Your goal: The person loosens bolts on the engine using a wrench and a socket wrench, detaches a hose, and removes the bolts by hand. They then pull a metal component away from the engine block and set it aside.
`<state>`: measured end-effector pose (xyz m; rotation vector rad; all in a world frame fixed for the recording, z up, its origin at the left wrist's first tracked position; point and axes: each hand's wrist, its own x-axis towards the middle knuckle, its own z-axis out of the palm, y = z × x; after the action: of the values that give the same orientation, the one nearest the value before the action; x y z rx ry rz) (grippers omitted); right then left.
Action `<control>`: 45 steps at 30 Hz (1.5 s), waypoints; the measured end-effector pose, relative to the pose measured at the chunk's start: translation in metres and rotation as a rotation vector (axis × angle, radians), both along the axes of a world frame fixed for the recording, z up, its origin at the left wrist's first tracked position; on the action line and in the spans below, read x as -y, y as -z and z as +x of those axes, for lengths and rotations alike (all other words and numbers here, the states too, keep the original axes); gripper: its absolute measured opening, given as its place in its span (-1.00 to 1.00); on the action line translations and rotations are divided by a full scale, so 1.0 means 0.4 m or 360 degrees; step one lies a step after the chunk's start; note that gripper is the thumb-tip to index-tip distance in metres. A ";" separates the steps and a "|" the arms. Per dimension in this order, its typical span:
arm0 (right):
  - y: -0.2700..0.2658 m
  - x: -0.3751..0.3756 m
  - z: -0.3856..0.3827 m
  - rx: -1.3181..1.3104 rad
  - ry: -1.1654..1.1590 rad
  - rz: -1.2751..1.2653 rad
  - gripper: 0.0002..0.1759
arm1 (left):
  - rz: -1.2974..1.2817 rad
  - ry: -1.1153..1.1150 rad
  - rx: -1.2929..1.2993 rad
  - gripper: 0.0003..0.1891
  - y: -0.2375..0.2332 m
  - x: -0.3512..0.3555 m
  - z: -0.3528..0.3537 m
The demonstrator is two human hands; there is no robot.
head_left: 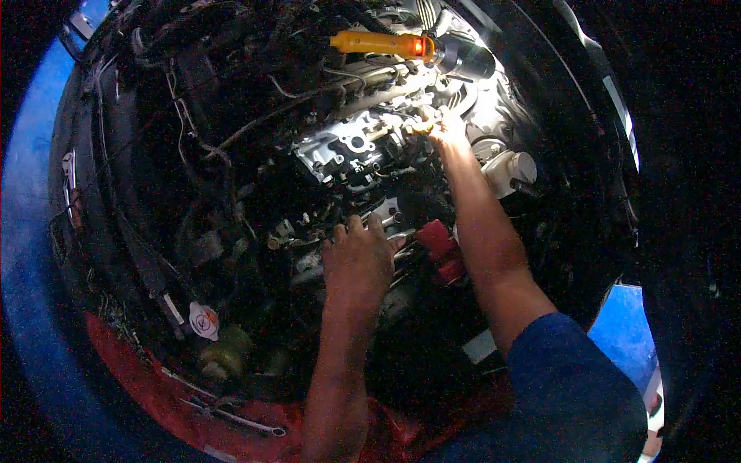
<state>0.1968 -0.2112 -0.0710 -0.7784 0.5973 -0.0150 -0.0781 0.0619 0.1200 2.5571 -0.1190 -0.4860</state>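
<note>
In the head view, my left hand [359, 255] rests back-up on the near side of the engine [359, 143], its fingers apart and reaching over metal parts. What lies beneath the palm is hidden. Further in, my right hand [445, 127] is at the right end of the lit engine top, with bent fingers drawn together. Glare hides what they grip, if anything. Just beyond it lies a yellow work light [386, 44], its beam falling on the right side of the engine bay. A red object [441, 251] sits between my forearms.
A white-capped reservoir [509, 171] stands right of my right forearm. At the lower left are a radiator cap [204, 320] and a greenish round part [225, 353]. A combination wrench [243, 420] lies on the red front edge of the car [147, 386]. Hoses and pipes cross the dark bay.
</note>
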 end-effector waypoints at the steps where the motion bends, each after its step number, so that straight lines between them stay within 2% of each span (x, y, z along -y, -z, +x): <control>1: -0.030 -0.017 -0.014 0.0029 -0.0023 -0.0082 -0.71 | -0.0013 0.0000 -0.0008 -0.46 -0.001 0.001 0.001; 5: -0.066 -0.050 -0.051 0.0071 0.0037 -0.0393 -0.68 | 0.0017 -0.0006 0.0149 -0.50 0.019 0.008 -0.005; 6: -0.085 -0.066 -0.064 0.0064 0.0090 -0.0441 -0.73 | 0.0014 -0.0002 0.0165 -0.51 0.019 0.009 -0.004; 9: 0.029 0.015 -0.018 0.0164 -0.0070 -0.1021 -0.75 | -0.0096 -0.0036 0.0219 -0.56 0.015 0.013 0.007; 11: 0.021 0.029 -0.031 -0.0006 -0.0542 -0.2961 -0.65 | -0.0206 -0.0059 0.0263 -0.59 0.012 0.022 0.018; 12: 0.022 0.026 -0.032 0.0007 -0.0526 -0.3350 -0.59 | -0.0269 -0.0062 0.0296 -0.61 0.014 0.026 0.024; 13: -0.017 0.022 -0.050 -0.0054 -0.0821 -0.3793 -0.56 | -0.0327 -0.0069 0.0316 -0.62 0.013 0.037 0.033; 15: 0.121 0.114 -0.024 0.0447 -0.0854 -0.3960 -0.74 | -0.0610 -0.0083 0.0221 -0.59 0.031 0.062 0.058; 18: 0.009 0.000 -0.070 0.0016 -0.0505 -0.3540 -0.69 | -0.0793 -0.0117 0.0285 -0.55 0.065 0.119 0.130; 20: 0.169 0.052 -0.013 -0.0032 -0.0402 -0.3398 -0.71 | -0.0899 -0.0256 0.0240 -0.48 0.094 0.159 0.198; 23: 0.036 0.026 -0.082 0.0307 -0.0579 -0.3592 -0.72 | -0.0780 -0.0497 0.0830 -0.54 0.249 0.234 0.323; 25: 0.022 0.030 -0.099 0.0391 -0.0636 -0.3695 -0.73 | -0.0995 -0.0405 0.0328 -0.55 0.282 0.244 0.390; 26: 0.022 0.033 -0.106 0.0404 -0.0635 -0.3680 -0.73 | -0.1211 -0.0499 0.0062 -0.62 0.273 0.254 0.412; 27: 0.022 0.032 -0.109 0.0337 -0.0663 -0.3527 -0.76 | -0.1128 -0.0501 0.0164 -0.65 0.264 0.264 0.415; 29: 0.035 0.032 -0.107 0.0384 -0.0352 -0.3578 -0.84 | -0.0952 -0.0494 0.0363 -0.70 0.241 0.276 0.408; 30: 0.018 0.011 -0.119 0.0399 -0.0194 -0.3590 -0.84 | -0.0866 -0.0377 0.0567 -0.75 0.250 0.280 0.409; 31: -0.008 0.001 -0.140 0.0359 -0.0166 -0.3349 -0.82 | -0.0851 -0.0424 0.0523 -0.75 0.257 0.282 0.404; 33: -0.001 0.008 -0.164 0.0647 -0.0217 -0.3337 -0.81 | -0.0832 -0.0517 0.0466 -0.75 0.267 0.281 0.401; 34: -0.003 0.008 -0.174 0.0659 -0.0297 -0.3302 -0.80 | -0.0755 -0.0490 0.0590 -0.76 0.280 0.274 0.401; 36: -0.028 -0.003 -0.203 0.0681 -0.0463 -0.3228 -0.79 | -0.1117 -0.0559 0.0493 -0.76 0.404 0.290 0.426; 38: -0.063 -0.030 -0.223 0.0550 -0.0479 -0.3406 -0.78 | -0.1355 -0.0629 0.0397 -0.76 0.446 0.304 0.438; 39: -0.063 -0.035 -0.227 0.0488 -0.0489 -0.3496 -0.78 | -0.1201 -0.0564 0.0545 -0.75 0.388 0.301 0.422; 41: -0.033 -0.033 -0.209 0.0217 -0.0567 -0.3365 -0.72 | -0.0987 -0.0491 0.0724 -0.72 0.248 0.296 0.400; 42: 0.001 -0.006 -0.185 0.0144 -0.0675 -0.3335 -0.69 | -0.1031 -0.0520 0.0617 -0.71 0.228 0.311 0.404; 43: 0.020 0.009 -0.174 0.0066 -0.0776 -0.3301 -0.66 | -0.0998 -0.0409 0.0722 -0.72 0.253 0.329 0.424; 44: 0.014 0.016 -0.177 0.0057 -0.0793 -0.3255 -0.62 | -0.0856 -0.0339 0.0668 -0.73 0.244 0.341 0.430; 45: 0.014 0.017 -0.175 0.0117 -0.0731 -0.3375 -0.66 | -0.0713 -0.0273 0.0618 -0.71 0.233 0.351 0.443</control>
<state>0.1268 -0.2180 -0.0766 -2.9285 0.0927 -0.2880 0.0990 -0.0786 0.0268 2.1620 -0.1285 0.1022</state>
